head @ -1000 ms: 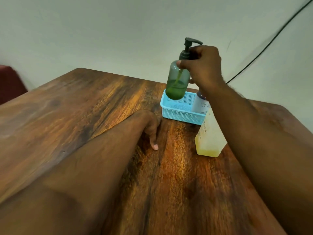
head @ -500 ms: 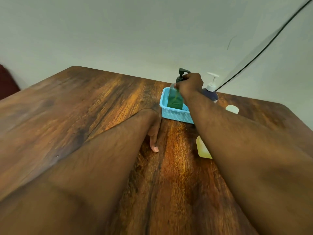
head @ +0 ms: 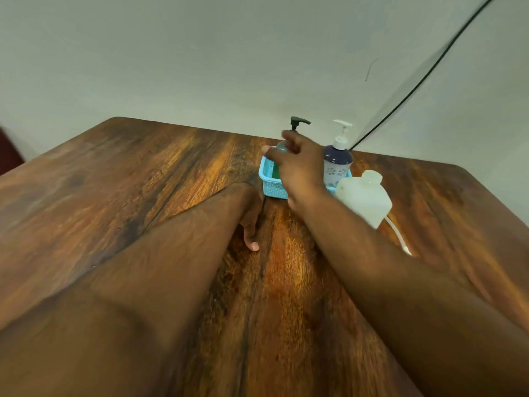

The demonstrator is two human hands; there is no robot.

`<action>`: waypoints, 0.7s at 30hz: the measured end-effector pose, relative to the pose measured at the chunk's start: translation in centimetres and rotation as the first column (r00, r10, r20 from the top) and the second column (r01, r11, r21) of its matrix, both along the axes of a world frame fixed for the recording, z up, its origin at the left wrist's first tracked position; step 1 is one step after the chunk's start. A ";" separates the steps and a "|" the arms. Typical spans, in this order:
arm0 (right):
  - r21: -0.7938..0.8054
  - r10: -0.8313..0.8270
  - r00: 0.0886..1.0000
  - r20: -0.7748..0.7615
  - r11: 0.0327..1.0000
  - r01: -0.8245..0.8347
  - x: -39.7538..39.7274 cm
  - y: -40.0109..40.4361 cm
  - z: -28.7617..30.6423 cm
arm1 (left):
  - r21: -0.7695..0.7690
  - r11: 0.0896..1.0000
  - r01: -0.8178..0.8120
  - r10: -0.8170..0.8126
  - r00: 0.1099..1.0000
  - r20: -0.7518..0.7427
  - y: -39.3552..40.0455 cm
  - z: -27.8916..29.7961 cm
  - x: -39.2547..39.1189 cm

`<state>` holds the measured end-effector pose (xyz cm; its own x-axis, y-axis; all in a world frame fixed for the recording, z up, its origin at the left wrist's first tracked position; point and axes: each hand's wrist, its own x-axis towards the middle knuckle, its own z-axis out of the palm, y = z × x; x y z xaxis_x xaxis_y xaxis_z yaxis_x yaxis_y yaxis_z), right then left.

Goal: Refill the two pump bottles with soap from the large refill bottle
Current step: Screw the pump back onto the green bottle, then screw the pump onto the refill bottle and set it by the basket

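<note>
**No readable text anywhere on the table**

Scanning for print now: nothing legible. The dark-blue-and-white pump bottle with the white pump head [head: 337, 163] carries only a pattern of small blue flower-like marks on its pale lower half, no letters or numbers. The translucent white plastic refill bottle [head: 363, 196] shows a bare, unlabelled side. The green pump bottle with the black pump head [head: 297, 124] is mostly hidden, with no label showing.
</note>
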<state>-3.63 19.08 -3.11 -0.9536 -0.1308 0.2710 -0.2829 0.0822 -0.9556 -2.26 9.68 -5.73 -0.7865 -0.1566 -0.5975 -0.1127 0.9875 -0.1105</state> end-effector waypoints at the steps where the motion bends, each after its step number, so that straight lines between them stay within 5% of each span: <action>1: 0.086 0.069 0.984 -0.166 0.995 -0.055 1.7 1.4 0.3 | 0.000 1.000 0.027 -0.027 0.999 -0.044 0.0 0.1 0.4; 3: 0.295 0.218 0.833 -0.509 0.953 -0.069 4.1 4.9 1.2 | 0.001 0.998 0.061 -0.061 0.991 -0.121 -0.6 -0.1 1.0; 5: 0.423 0.312 0.668 -0.676 0.906 0.005 5.1 9.3 2.1 | 0.068 0.994 0.082 -0.070 0.985 -0.158 -0.3 -0.3 1.9; 9: 0.497 0.285 0.621 -0.730 0.845 0.197 3.9 18.2 3.0 | 0.326 0.939 0.105 -0.001 0.952 -0.306 1.8 -1.1 3.2; 12: 0.741 0.457 0.650 -0.607 0.621 0.254 2.2 24.6 1.5 | 0.522 0.840 0.152 0.061 0.928 -0.368 5.8 -2.4 3.8; 17: 0.954 0.687 0.662 -0.301 0.225 0.200 2.0 30.4 -3.4 | 0.909 0.404 0.104 0.500 0.807 -0.314 10.1 -4.0 2.8; 21: 0.971 0.729 0.651 -0.213 0.081 0.227 2.4 30.9 -5.5 | 0.979 0.088 0.186 0.661 0.724 -0.197 12.3 -5.9 2.4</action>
